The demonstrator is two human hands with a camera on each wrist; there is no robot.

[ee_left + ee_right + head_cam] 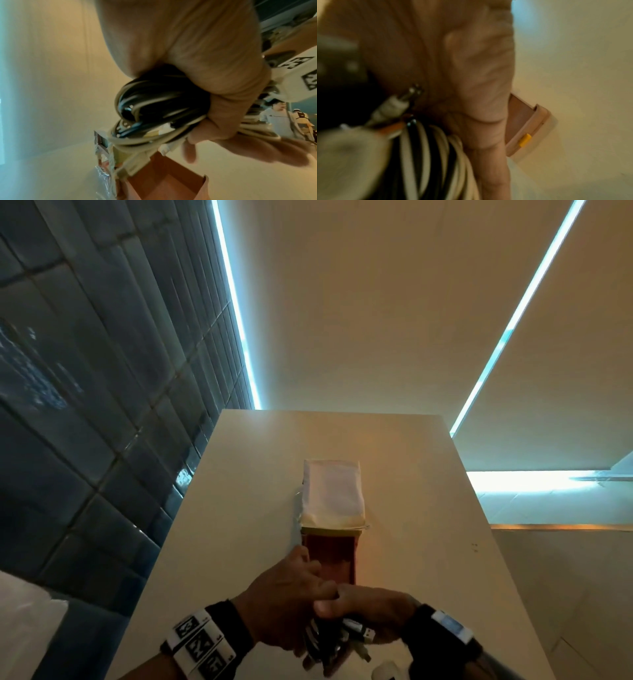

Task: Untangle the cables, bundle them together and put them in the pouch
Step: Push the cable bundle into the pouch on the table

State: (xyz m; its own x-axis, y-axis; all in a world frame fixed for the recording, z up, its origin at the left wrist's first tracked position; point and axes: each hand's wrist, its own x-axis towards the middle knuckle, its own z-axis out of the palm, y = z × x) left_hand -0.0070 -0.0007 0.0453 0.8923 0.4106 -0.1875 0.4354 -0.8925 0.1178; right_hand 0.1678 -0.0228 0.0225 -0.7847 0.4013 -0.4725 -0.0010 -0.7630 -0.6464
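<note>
A: What am I looking at rn?

B: I'm holding the cables (329, 642) as one coil, black and white strands together, over the near edge of the table (239, 508). Both hands are meeting on it: left hand (284, 604) is wrapping round the coil, right hand (370, 607) is clamping it from the other side, thumb pressing on top. I'm guessing that's to stop the loops springing apart before tying or stowing.

A: And the pouch?

B: Pouch (331, 494) is lying further back on the table, white, well apart from the hands, its mouth facing me. A brown box (330, 556) is sitting between it and the hands, one end seemingly tucked into the pouch mouth, prob holding it open for loading. That's a judgement tho.

A: Anything I can't trust?

B: Plenty. Right wrist view is blurring badly; I'm only making out a jack plug (409, 94) and strands. Can't tell if there's a tie on the coil yet. Coil's lower part is getting cut off at the frame bottom, and a white thing (385, 671) by the right wrist is too cropped to ID. A USB plug (366, 634) is sticking out loose.
</note>
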